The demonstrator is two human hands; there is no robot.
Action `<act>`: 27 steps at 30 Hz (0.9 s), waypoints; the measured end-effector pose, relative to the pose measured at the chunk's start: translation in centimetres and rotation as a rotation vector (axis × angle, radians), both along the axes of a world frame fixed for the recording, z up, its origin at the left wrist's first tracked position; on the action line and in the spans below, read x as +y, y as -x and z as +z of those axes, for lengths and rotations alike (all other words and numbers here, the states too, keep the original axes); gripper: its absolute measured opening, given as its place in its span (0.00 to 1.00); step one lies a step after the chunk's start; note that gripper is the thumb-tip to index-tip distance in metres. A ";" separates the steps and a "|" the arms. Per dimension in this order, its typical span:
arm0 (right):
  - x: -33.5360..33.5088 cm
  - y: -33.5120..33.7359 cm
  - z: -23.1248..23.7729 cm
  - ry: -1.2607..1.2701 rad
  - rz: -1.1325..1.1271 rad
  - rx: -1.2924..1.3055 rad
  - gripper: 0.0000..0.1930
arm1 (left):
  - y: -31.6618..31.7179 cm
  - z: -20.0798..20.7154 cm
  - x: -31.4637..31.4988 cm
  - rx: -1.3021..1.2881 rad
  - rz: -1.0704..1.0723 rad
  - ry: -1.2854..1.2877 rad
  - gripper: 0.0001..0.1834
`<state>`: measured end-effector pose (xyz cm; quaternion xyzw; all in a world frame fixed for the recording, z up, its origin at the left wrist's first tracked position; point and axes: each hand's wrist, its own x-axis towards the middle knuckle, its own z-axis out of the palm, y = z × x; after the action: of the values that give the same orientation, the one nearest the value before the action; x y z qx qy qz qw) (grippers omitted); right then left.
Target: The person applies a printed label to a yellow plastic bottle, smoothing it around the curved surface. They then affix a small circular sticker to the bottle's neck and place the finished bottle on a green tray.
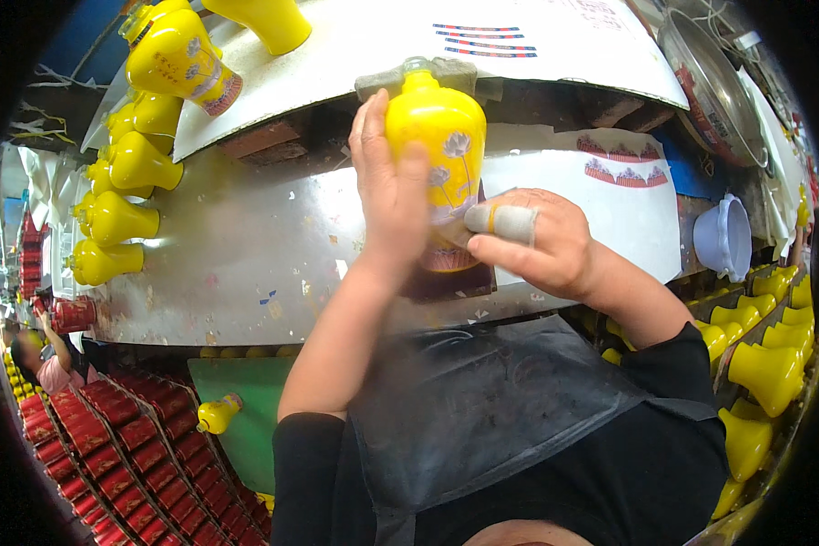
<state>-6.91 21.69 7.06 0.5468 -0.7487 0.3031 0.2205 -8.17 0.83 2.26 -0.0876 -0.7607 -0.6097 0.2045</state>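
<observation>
A glossy yellow bottle [432, 123] with a clear glass neck lies in front of me, neck away from me, its neck end by a grey pad [469, 77]. Purple flower decals [455, 146] run along its side, with a pale purple band and a patterned strip near its base. My left hand [387, 182], slightly blurred, is closed around the bottle's left side. At the lower right of the bottle, my right hand [546, 237] has curled fingers pressed to it near the pale band. One of its fingers wears a grey wrap [514, 223] with a yellow band.
Decal strips lie on a white sheet [632, 200] at right and on the white board [364, 59] ahead. More yellow bottles [136, 164] line the left, others stand in racks at right. A pale basin [723, 238] sits at right. Red containers [118, 437] and a person [55, 364] are at left.
</observation>
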 end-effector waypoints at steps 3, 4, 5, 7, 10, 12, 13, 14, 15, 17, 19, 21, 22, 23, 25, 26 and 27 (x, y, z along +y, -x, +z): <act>0.0 0.0 -0.2 0.268 -0.328 -0.500 0.10 | -0.5 0.4 -0.1 0.086 0.087 0.162 0.34; -0.3 0.4 -0.1 0.406 -0.435 -0.770 0.10 | -0.6 0.5 -0.1 0.079 0.080 0.204 0.34; -0.5 0.7 0.2 0.449 -0.460 -0.959 0.11 | -0.7 0.7 0.0 0.072 0.073 0.246 0.34; -1.5 1.2 0.1 0.270 -0.568 -1.004 0.30 | -0.7 0.8 0.4 0.057 0.070 0.266 0.33; -2.8 1.5 -1.1 0.083 -0.619 -0.916 0.50 | -0.6 0.7 0.8 0.036 0.058 0.219 0.30; -3.1 1.8 -2.5 0.143 -0.540 -0.883 0.51 | -0.7 0.6 0.9 0.029 0.054 0.204 0.30; -2.9 2.0 -3.2 0.195 -0.490 -0.882 0.51 | -0.7 0.6 0.9 0.033 0.062 0.212 0.30; -2.8 2.2 -3.8 0.201 -0.463 -0.885 0.52 | -0.7 0.5 0.9 0.040 0.066 0.220 0.30; -2.6 2.4 -4.2 0.222 -0.434 -0.841 0.52 | -0.7 0.5 0.9 0.049 0.068 0.227 0.30; -2.1 2.7 -4.5 0.241 -0.394 -0.849 0.52 | -0.6 0.4 0.9 0.045 0.061 0.209 0.30; -1.8 2.7 -4.0 0.232 -0.361 -0.954 0.52 | -0.6 0.5 1.0 0.046 0.062 0.202 0.30; -1.7 2.6 -3.0 0.196 -0.358 -1.100 0.52 | -0.6 0.6 1.0 0.054 0.069 0.209 0.30; -1.8 2.5 -2.5 0.198 -0.383 -1.178 0.51 | -0.6 0.6 1.0 0.055 0.070 0.212 0.30; -1.8 2.4 -2.1 0.115 -0.404 -1.154 0.51 | -0.6 0.6 1.0 0.053 0.071 0.215 0.30; -2.0 2.4 -1.7 0.022 -0.436 -1.085 0.50 | -0.6 0.6 1.0 0.054 0.074 0.224 0.30; -2.1 2.4 -1.8 0.023 -0.490 -1.100 0.50 | -0.6 0.5 1.0 0.055 0.078 0.230 0.30; -2.2 2.4 -2.1 0.052 -0.482 -1.084 0.50 | -0.6 0.5 1.0 0.057 0.082 0.236 0.30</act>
<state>-9.31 19.49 5.01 0.1228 -0.8499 0.4987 -0.1175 -7.60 1.86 2.74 -0.0973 -0.8241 -0.5043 0.2389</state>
